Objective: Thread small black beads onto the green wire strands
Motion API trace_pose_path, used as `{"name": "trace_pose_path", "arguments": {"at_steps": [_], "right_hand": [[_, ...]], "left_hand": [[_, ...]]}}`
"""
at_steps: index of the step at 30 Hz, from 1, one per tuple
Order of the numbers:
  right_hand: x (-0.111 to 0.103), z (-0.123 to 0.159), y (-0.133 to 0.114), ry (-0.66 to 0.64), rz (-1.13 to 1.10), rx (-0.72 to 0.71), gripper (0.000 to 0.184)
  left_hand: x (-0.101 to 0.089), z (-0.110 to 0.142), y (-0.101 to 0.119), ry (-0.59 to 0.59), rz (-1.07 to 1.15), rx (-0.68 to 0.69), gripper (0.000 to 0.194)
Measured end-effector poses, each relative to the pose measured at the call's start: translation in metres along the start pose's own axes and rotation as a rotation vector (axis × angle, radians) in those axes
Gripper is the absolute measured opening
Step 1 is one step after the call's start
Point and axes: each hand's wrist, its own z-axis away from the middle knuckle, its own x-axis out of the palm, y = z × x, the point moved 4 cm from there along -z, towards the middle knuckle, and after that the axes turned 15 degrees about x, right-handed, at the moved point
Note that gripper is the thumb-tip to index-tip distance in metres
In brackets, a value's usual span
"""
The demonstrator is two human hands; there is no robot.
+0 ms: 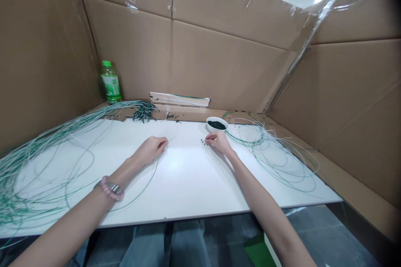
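Observation:
My left hand (156,147) is closed in a pinch on a thin green wire (156,170); a short end sticks out past the fingertips, and the rest curves down and back under the wrist. To the right, my right hand (217,141) has its fingertips pressed together low over the table, beside a few tiny dark pieces (202,142). Whether one of these is between the fingertips is too small to see. Just behind that hand stands a white bowl (208,121) filled with similar dark bits (216,125).
A long bundle of green and white wires (62,127) covers the left side, its dark ends (144,111) piled at the back. Loose wire coils (275,162) lie at right. A green-capped bottle (111,83) stands back left. Cardboard walls (232,66) surround the white table (188,192).

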Motion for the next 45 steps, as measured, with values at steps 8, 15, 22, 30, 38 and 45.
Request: {"name": "trace_pose_path", "arguments": {"at_steps": [8, 15, 22, 30, 38, 45], "right_hand": [[0.006, -0.002, 0.004, -0.054, -0.03, 0.04, 0.025], [0.006, -0.002, 0.005, -0.056, -0.047, 0.064, 0.025], [0.003, 0.001, 0.0, -0.041, -0.034, 0.059, 0.025], [0.002, 0.003, -0.003, -0.025, 0.037, 0.027, 0.025], [-0.001, 0.003, -0.003, 0.036, 0.171, -0.01, 0.023], [-0.003, 0.001, -0.002, 0.039, 0.233, -0.056, 0.023]], "left_hand": [[0.001, 0.0, -0.001, -0.001, 0.006, -0.006, 0.031], [0.0, 0.001, 0.001, -0.001, 0.013, -0.01, 0.031], [0.0, 0.0, 0.001, 0.001, 0.017, -0.007, 0.031], [0.001, 0.0, 0.002, -0.016, 0.014, -0.018, 0.031], [-0.001, 0.0, 0.003, -0.019, 0.012, -0.014, 0.03], [-0.001, -0.001, 0.002, -0.018, 0.013, -0.016, 0.03]]}}
